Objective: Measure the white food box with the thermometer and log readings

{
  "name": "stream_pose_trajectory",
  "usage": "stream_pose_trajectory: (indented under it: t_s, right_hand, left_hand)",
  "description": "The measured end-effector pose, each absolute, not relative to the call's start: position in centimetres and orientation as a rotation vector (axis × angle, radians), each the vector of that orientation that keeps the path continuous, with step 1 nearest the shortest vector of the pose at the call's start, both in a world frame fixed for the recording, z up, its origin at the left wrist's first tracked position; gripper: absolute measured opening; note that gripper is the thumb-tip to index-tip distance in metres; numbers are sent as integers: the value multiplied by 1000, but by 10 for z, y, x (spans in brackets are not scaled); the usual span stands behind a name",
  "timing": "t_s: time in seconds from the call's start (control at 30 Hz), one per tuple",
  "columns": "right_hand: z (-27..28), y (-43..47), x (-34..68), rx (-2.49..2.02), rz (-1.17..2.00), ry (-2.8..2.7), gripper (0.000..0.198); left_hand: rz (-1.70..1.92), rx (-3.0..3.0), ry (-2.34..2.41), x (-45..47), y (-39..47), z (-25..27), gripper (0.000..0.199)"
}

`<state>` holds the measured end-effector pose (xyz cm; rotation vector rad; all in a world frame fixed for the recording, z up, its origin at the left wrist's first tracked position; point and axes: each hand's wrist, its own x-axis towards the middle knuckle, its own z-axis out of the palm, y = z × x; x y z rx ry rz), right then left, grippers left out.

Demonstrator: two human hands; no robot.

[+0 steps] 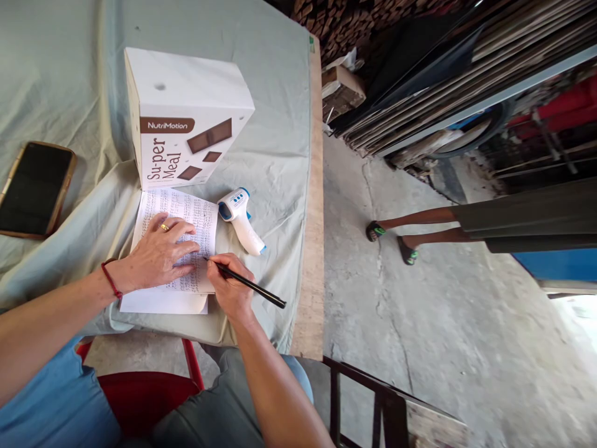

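A sheet of paper covered in dense handwriting lies on the cloth-covered table, over another white sheet whose lower part is bare. My left hand rests flat on the written sheet with fingers spread; a ring and a red cord bracelet are on it. At the sheet's right edge, my right hand grips a black pen, its tip touching or just above the paper. Beside the paper lies a white and blue infrared thermometer. A white NutriMotion box stands at the paper's far edge.
A smartphone lies face up at the left. Grey-green cloth covers the table up to its bare wooden edge. A person in sandals stands on the concrete floor to the right. Stacked boards and a red chair are also there.
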<state>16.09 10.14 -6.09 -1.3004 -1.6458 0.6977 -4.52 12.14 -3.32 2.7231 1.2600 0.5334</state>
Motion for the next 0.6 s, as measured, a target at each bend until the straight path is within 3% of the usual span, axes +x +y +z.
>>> stream_pose_trajectory:
  t_s: [0.6]
  right_hand:
    - [-58, 101, 161, -1311, 699, -1625, 8]
  left_hand:
    - [575, 2741, 1248, -46, 123, -39, 21]
